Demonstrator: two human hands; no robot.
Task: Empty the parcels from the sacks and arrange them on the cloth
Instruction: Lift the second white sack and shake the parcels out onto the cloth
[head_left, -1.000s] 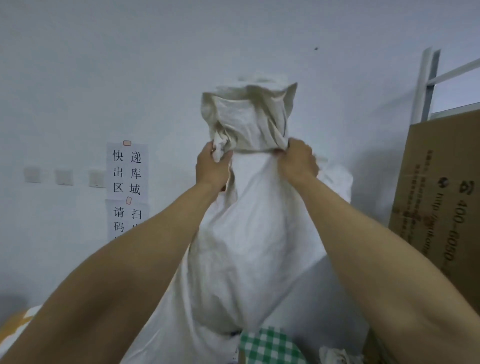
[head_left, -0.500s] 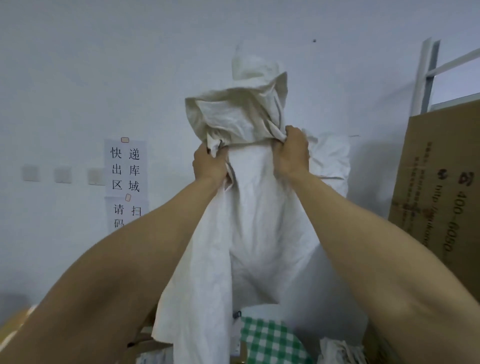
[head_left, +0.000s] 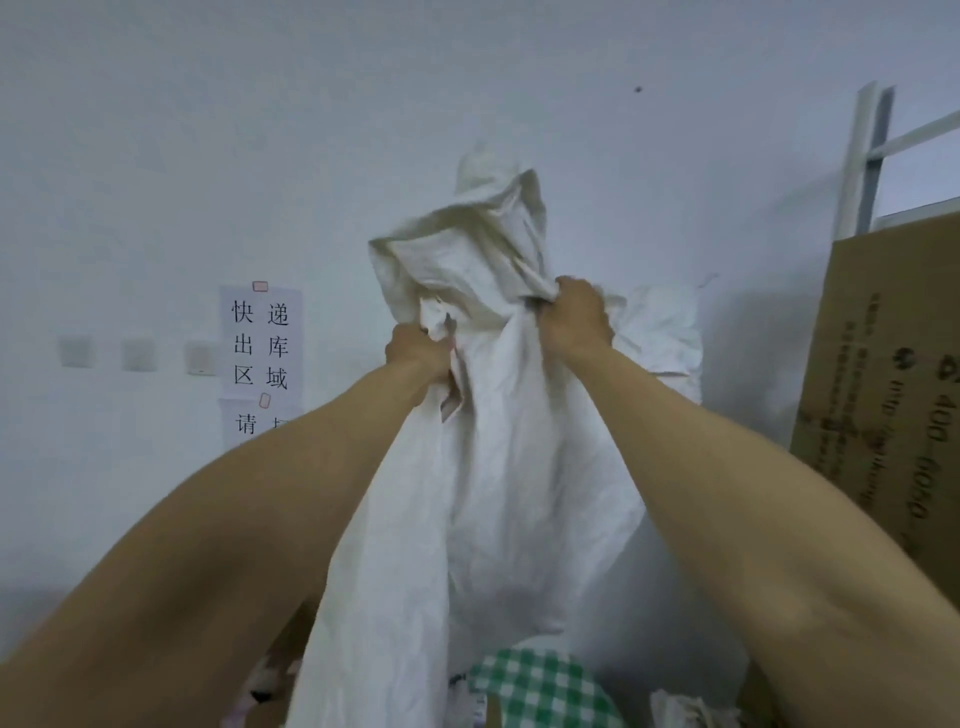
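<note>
Overhead, both hands hold one white sack (head_left: 498, 467) raised against the wall (head_left: 260, 130). Left hand (head_left: 418, 351) is closed on a bunch of the sack's cloth; right hand (head_left: 576, 317) is closed on the fabric beside it, slightly higher. Gathered material stands up above both fists, and the body of the sack hangs limp below them. Green checked cloth (head_left: 540, 691) lies under the sack at the bottom edge. Brown cardboard (head_left: 883, 389) leans at right. A paper sign (head_left: 260, 343) is taped to the wall at left.

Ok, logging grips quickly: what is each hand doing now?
Left hand: closed on the sack.
Right hand: closed on the sack.
</note>
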